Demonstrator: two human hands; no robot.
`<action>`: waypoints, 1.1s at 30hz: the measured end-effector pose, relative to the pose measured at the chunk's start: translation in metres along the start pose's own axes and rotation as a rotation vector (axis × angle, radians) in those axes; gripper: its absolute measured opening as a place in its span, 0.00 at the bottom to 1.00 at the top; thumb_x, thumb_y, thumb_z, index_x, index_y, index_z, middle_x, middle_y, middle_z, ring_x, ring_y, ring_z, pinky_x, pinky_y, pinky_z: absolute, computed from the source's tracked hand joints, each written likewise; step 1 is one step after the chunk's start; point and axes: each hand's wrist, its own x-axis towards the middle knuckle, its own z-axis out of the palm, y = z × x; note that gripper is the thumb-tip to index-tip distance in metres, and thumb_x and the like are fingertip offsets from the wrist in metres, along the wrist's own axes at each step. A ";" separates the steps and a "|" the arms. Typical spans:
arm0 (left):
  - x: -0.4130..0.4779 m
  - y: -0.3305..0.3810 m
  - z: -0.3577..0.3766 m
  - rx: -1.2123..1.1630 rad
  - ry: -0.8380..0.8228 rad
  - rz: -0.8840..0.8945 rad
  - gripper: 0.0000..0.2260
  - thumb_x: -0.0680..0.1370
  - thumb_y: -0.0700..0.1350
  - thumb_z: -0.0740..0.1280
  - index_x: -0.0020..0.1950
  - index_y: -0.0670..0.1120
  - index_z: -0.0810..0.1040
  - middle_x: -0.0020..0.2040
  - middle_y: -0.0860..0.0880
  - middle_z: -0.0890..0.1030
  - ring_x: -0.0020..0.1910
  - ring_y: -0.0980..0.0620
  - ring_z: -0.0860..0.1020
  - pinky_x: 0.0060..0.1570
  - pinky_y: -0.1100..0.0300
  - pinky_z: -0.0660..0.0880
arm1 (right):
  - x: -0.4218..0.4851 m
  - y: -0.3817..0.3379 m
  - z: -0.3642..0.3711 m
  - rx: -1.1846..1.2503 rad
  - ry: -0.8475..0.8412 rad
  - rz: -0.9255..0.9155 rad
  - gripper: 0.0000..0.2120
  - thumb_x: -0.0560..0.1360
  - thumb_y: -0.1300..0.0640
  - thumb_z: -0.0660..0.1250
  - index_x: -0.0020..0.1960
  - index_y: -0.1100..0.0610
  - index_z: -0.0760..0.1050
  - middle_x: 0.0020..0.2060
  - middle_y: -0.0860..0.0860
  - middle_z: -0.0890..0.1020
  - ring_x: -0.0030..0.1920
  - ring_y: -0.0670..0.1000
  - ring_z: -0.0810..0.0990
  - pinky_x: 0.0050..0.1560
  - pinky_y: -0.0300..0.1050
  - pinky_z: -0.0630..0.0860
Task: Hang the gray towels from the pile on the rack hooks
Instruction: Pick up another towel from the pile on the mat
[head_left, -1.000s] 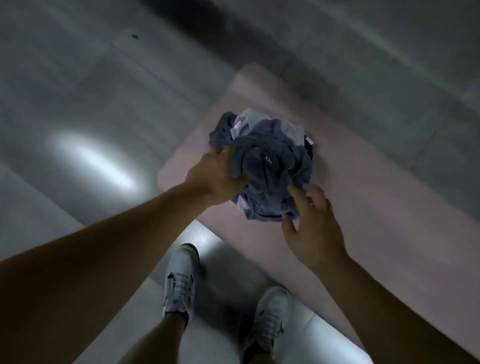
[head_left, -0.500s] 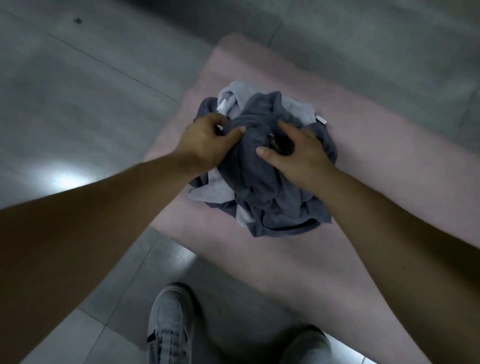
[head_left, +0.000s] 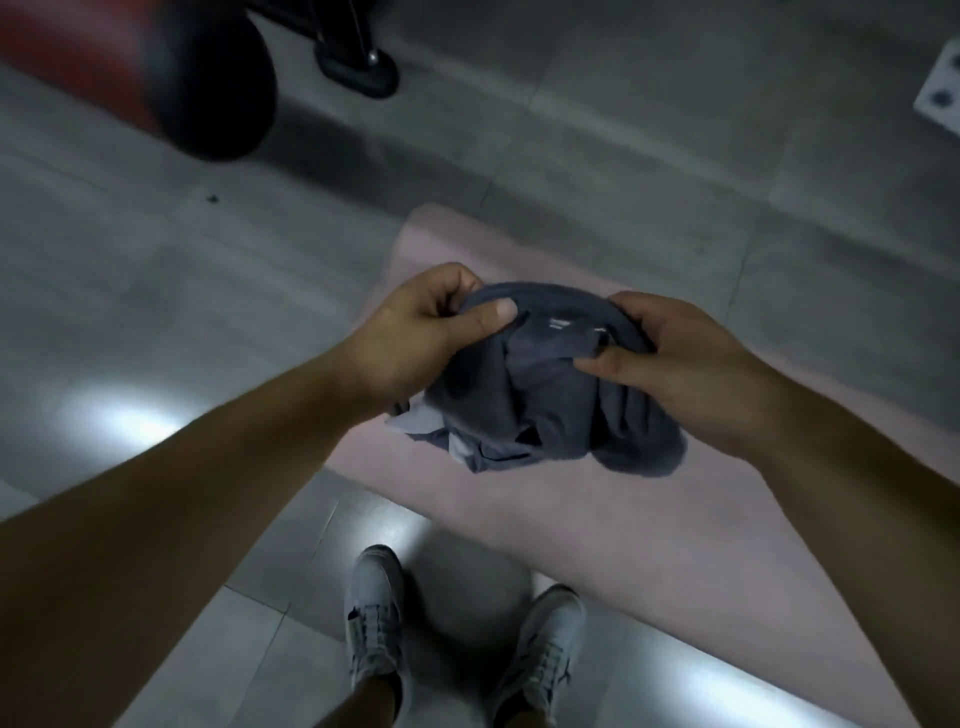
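Forward, both forearms (head_left: 234, 493) outstretched, left hand (head_left: 415, 332) and right hand (head_left: 680, 364) in thumb-over grip on the gray towel (head_left: 545, 400).

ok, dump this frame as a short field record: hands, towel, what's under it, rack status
left hand: grips the top edge of the dark gray towel, thumb on top
right hand: grips the same edge on the other side
towel state: bunched, lower folds hanging down
beneath: lighter gray towel peeks out at the lower left
surface: pink mat on tiled floor
rack hooks: not in view
other: white shoes near the mat edge; caster wheel at the top
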 end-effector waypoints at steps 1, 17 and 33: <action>-0.012 0.034 0.005 -0.014 -0.003 0.009 0.12 0.77 0.49 0.71 0.47 0.42 0.73 0.38 0.44 0.75 0.36 0.52 0.74 0.33 0.62 0.72 | -0.022 -0.031 -0.011 0.032 0.011 0.000 0.05 0.77 0.57 0.71 0.53 0.54 0.79 0.42 0.47 0.86 0.45 0.45 0.84 0.44 0.39 0.78; -0.212 0.421 0.024 -0.226 -0.182 0.064 0.07 0.80 0.46 0.68 0.48 0.42 0.78 0.41 0.45 0.82 0.41 0.51 0.81 0.44 0.58 0.79 | -0.277 -0.370 -0.045 -0.051 0.409 -0.240 0.16 0.77 0.51 0.72 0.52 0.64 0.74 0.41 0.57 0.82 0.41 0.49 0.81 0.43 0.45 0.77; -0.263 0.410 0.014 -0.096 -0.344 0.007 0.16 0.80 0.45 0.67 0.67 0.41 0.76 0.61 0.44 0.83 0.61 0.47 0.82 0.60 0.55 0.78 | -0.344 -0.388 -0.072 0.527 0.579 -0.206 0.08 0.75 0.57 0.74 0.48 0.59 0.76 0.42 0.57 0.85 0.45 0.54 0.84 0.50 0.49 0.81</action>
